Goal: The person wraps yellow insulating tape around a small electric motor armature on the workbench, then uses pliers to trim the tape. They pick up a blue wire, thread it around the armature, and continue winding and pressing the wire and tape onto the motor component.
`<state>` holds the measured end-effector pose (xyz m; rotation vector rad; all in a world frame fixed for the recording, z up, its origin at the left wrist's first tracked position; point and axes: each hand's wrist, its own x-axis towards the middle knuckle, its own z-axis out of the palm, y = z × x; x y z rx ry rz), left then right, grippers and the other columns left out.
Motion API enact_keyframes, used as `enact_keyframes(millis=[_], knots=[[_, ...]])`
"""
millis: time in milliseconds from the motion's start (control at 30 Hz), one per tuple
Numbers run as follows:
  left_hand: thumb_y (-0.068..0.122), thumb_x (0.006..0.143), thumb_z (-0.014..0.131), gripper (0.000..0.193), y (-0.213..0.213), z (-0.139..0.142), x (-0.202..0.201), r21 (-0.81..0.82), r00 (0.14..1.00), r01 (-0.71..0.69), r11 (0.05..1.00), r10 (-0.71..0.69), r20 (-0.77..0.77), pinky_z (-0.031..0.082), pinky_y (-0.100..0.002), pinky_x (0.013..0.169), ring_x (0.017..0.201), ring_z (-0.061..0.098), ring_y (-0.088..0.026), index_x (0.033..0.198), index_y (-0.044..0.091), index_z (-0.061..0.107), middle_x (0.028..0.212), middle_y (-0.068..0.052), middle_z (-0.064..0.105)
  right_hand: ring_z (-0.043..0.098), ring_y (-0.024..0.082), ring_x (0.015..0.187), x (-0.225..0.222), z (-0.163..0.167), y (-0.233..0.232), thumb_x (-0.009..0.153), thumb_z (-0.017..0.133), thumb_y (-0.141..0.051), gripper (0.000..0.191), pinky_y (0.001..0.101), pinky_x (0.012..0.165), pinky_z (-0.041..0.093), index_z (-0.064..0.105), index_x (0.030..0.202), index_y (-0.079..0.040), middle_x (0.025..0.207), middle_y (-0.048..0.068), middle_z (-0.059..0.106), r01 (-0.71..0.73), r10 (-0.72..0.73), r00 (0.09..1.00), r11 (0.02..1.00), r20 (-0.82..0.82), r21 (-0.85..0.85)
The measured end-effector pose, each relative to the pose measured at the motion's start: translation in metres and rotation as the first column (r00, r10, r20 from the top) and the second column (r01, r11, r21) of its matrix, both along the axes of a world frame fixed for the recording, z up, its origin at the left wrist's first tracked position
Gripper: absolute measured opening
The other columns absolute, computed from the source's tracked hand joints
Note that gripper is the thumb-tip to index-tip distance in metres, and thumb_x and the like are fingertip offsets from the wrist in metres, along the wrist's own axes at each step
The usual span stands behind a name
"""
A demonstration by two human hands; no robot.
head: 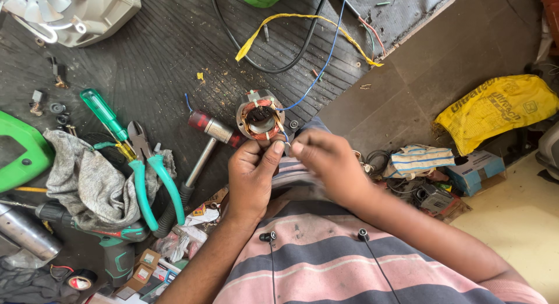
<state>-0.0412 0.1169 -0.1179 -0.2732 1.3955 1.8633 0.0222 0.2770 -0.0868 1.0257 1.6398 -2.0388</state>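
The motor stator (259,119) shows dull grey metal around glossy copper windings. The pliers (152,181) have smooth teal plastic grips, the screwdriver (105,114) a translucent green plastic handle. The rag (87,184) is rough grey cloth.

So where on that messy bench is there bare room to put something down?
Bare dark mat lies between the white fan housing and the black cable, above the green screwdriver. The tiled floor above the yellow sack is also open. Around the grey rag, pliers and drill it is crowded.
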Motion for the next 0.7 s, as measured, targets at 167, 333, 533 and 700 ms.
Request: enact_keyframes(millis=[167, 333, 533, 700], knots=[[0.015, 0.100, 0.070, 0.014, 0.000, -0.002, -0.001, -0.058, 1.000, 0.010, 0.998, -0.010, 0.001, 0.036, -0.020, 0.059, 0.069, 0.046, 0.000, 0.107, 0.003, 0.072, 0.083, 0.007, 0.062, 0.054, 0.015, 0.075, -0.009, 0.010, 0.013, 0.094, 0.061, -0.011, 0.024, 0.0290, 0.062, 0.045, 0.065, 0.115, 0.000, 0.094, 0.006, 0.060, -0.032, 0.155, 0.895, 0.958, -0.418, 0.286], [0.015, 0.100, 0.071, 0.015, -0.002, -0.002, -0.002, -0.063, 1.000, 0.003, 0.998, -0.001, 0.024, 0.035, -0.021, 0.057, 0.067, 0.046, -0.001, 0.109, 0.002, 0.073, 0.079, 0.007, 0.060, 0.062, 0.017, 0.069, -0.013, 0.019, 0.009, 0.085, 0.077, -0.013, 0.027, 0.0322, 0.058, 0.050, 0.067, 0.109, -0.006, 0.101, 0.011, 0.067, 0.024, 0.555, 0.771, 0.465, -0.313, 0.885], [0.013, 0.102, 0.070, 0.015, 0.000, 0.001, -0.003, -0.037, 1.000, 0.003, 0.999, -0.003, -0.004, 0.037, -0.020, 0.062, 0.072, 0.047, -0.001, 0.109, 0.001, 0.073, 0.085, 0.006, 0.063, 0.061, 0.016, 0.072, 0.003, -0.008, 0.004, 0.100, 0.074, -0.013, 0.012, 0.0301, 0.058, 0.047, 0.066, 0.105, -0.005, 0.093, 0.005, 0.064, -0.008, 0.262, 0.884, 0.836, -0.387, 0.549], [0.016, 0.100, 0.069, 0.016, 0.000, 0.001, -0.002, -0.043, 0.999, 0.009, 0.999, -0.007, 0.032, 0.041, -0.020, 0.065, 0.072, 0.052, -0.002, 0.107, 0.002, 0.072, 0.084, 0.005, 0.066, 0.055, 0.009, 0.071, 0.007, -0.017, 0.007, 0.102, 0.069, -0.013, 0.018, 0.0245, 0.057, 0.044, 0.063, 0.111, 0.002, 0.094, 0.003, 0.061, 0.141, -0.200, 0.963, 0.945, -0.181, -0.295]])
